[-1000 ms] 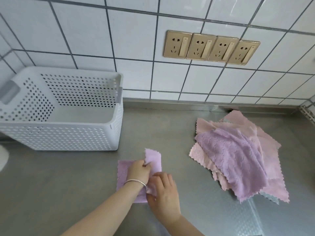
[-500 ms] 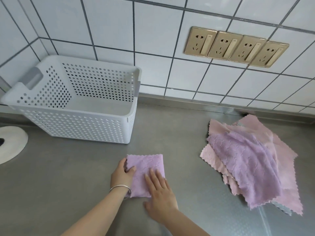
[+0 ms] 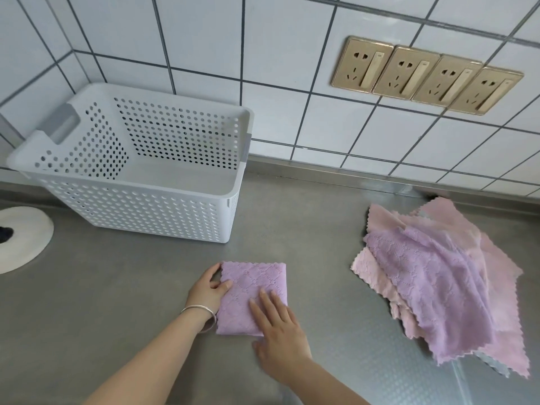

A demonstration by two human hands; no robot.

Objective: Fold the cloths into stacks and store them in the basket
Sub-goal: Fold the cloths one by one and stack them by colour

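Note:
A folded purple cloth lies flat on the steel counter in front of me. My left hand holds its left edge, thumb on top and fingers at the far corner. My right hand lies flat with fingers spread on the cloth's near right part. A loose pile of unfolded purple and pink cloths sits to the right. The white perforated basket stands at the back left, with nothing visible inside.
A white round object lies at the left edge of the grey steel counter. Behind runs a white tiled wall with several gold sockets. A silver bracelet is on my left wrist.
The raised flap of the purple cloth has been laid down, so the cloth is folded flat. My right hand went from pinching it to pressing flat on it. The view shifted left.

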